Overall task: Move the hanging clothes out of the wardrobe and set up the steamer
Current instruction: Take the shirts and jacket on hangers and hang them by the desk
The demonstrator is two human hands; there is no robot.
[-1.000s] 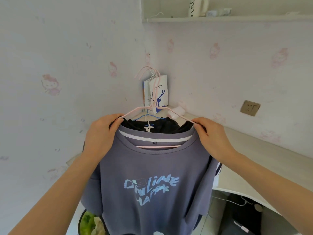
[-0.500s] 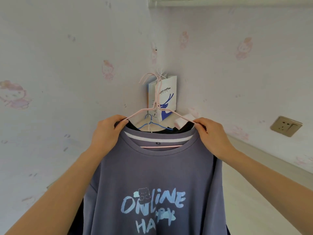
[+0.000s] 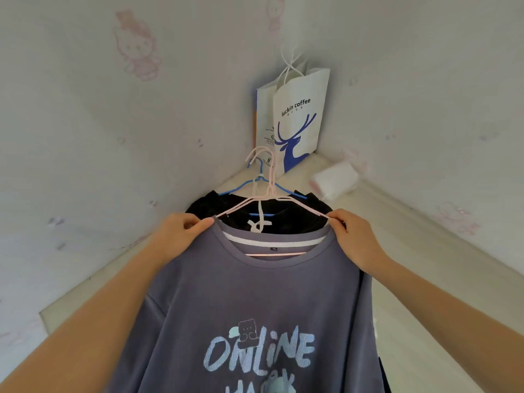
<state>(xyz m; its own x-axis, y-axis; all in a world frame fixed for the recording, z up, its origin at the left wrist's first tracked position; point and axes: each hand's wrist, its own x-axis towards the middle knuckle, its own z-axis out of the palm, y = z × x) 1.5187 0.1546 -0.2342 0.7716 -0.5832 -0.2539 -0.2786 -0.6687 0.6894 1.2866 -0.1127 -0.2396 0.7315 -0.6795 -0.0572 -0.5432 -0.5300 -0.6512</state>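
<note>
Since the grey-blue T-shirt (image 3: 255,307) is soft, light cloth that would sag or slide, judged best carried by the stiff pink wire hangers (image 3: 272,201) at the shoulders. Left hand (image 3: 177,236) pinched closed on the left shoulder, right hand (image 3: 354,239) likewise on the right. Shirt hangs between and below both hands; dark garment on blue hanger (image 3: 243,185) just behind them, above the worktop (image 3: 419,265).

Grey-blue T-shirt (image 3: 255,302) with pale-blue lettering, pink hanger (image 3: 272,200), blue hanger (image 3: 243,186), black garment (image 3: 295,219)
</note>
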